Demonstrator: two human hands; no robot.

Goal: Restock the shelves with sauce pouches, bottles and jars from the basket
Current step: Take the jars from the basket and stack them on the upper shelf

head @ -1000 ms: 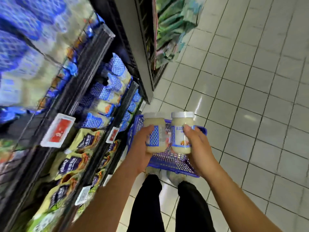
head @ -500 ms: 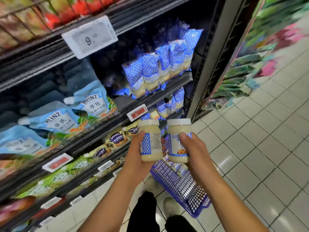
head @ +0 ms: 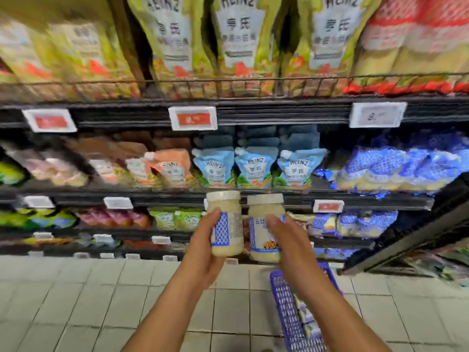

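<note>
Holding two jars upright, lids up: left hand point(head: 203, 250) grips the left jar point(head: 224, 224), right hand point(head: 286, 246) grips the right jar point(head: 265, 222), side by side and nearly touching just below the blue Heinz pouches point(head: 256, 166). Well below those pouches the basket point(head: 286, 316) sits on the floor point(head: 101, 301). Likely next is shelving; shelves point(head: 253, 115) lie ahead past both jars, target slot unclear in the blur, neither hand plainly nearer.
</note>
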